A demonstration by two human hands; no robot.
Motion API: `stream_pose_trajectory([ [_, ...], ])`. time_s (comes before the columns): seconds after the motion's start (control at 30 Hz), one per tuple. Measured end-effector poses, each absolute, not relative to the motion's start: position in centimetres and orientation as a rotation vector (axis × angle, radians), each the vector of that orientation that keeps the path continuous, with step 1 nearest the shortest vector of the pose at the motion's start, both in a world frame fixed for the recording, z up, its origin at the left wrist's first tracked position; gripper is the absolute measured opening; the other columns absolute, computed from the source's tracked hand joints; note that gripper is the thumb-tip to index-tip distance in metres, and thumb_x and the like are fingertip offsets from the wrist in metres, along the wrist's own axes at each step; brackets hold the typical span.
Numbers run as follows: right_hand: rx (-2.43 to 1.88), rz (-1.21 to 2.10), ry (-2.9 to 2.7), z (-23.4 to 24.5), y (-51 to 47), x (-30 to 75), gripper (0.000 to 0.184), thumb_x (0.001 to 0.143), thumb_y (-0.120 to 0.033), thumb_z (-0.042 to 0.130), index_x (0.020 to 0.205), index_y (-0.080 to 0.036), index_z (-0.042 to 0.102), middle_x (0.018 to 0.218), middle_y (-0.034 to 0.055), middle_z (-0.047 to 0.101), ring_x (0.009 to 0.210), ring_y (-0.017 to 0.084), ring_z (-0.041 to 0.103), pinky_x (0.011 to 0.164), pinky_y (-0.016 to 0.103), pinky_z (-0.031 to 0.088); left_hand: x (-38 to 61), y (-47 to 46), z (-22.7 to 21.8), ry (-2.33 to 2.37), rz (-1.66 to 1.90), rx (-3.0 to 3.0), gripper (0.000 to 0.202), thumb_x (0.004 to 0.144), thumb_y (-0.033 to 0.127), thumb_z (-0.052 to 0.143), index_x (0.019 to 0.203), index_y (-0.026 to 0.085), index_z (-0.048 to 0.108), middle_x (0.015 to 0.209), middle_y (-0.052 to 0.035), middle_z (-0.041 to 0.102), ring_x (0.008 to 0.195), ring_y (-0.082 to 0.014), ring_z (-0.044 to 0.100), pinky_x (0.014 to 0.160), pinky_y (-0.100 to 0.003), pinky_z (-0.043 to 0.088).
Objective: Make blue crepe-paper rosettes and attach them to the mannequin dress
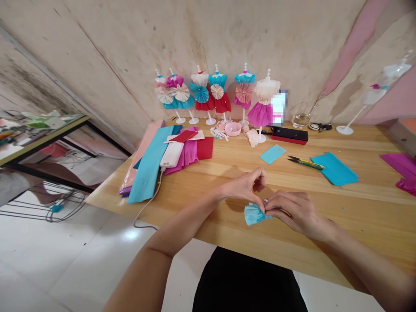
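Note:
My left hand (245,187) and my right hand (294,213) meet over the near part of the wooden table (357,208). Between them is a small pleated fan of light blue crepe paper (255,214). Both hands pinch its gathered end, fingers closed on it, and the fanned part spreads down to the left. A small metallic bit shows at the pinch point; I cannot make out what it is.
Yellow-handled snips (305,162) and blue paper pieces (334,169) (273,154) lie beyond my hands. A stack of crepe sheets (152,167) with a white power bank (171,154) lies at left. Several dressed mini mannequins (208,93) line the wall, with a pink bowl (233,128), a black case (290,135) and magenta paper (403,169).

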State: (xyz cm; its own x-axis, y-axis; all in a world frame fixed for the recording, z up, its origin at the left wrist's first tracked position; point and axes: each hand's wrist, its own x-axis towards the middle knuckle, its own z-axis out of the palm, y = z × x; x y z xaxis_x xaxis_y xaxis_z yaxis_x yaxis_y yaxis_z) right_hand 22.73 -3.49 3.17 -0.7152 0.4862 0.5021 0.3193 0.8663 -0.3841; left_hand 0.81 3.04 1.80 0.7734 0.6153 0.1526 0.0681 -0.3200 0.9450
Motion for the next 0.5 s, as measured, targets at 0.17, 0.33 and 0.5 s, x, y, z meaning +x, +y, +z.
stream_pose_trajectory([
  [0.17, -0.582, 0.367, -2.463, 3.6, -3.7, 22.7, 0.002, 0.093, -0.021, 0.057, 0.095, -0.021, 0.058, 0.088, 0.0011, 0.066, 0.073, 0.01, 0.061, 0.066, 0.022, 0.045, 0.9, 2.9, 1.8, 0.537, 0.584, 1.823, 0.068, 0.047, 0.04, 0.09, 0.087, 0.02, 0.039, 0.083, 0.0024, 0.048, 0.071, -0.0101, 0.045, 0.064, -0.026, 0.038],
  [0.33, -0.62, 0.254, -2.534, 3.7, -3.6, 22.8, 0.005, 0.095, -0.022, 0.051, 0.093, -0.02, 0.056, 0.085, 0.0019, 0.065, 0.069, 0.01, 0.06, 0.062, 0.022, 0.045, 0.7, 3.1, 2.5, 0.612, 0.622, 1.86, 0.067, 0.048, 0.045, 0.089, 0.086, 0.02, 0.039, 0.081, 0.0025, 0.049, 0.07, -0.0101, 0.046, 0.065, -0.026, 0.04],
  [0.5, -0.983, 0.161, -2.136, 2.8, -2.1, 23.3, 0.006, 0.093, -0.027, 0.054, 0.094, -0.022, 0.056, 0.085, 0.0042, 0.065, 0.067, 0.013, 0.063, 0.055, 0.023, 0.049, 0.4, 2.5, 3.8, 0.889, 1.341, 2.134, 0.03, 0.083, 0.045, 0.066, 0.09, 0.018, 0.055, 0.09, -0.0037, 0.057, 0.087, -0.0146, 0.053, 0.082, -0.031, 0.041],
])
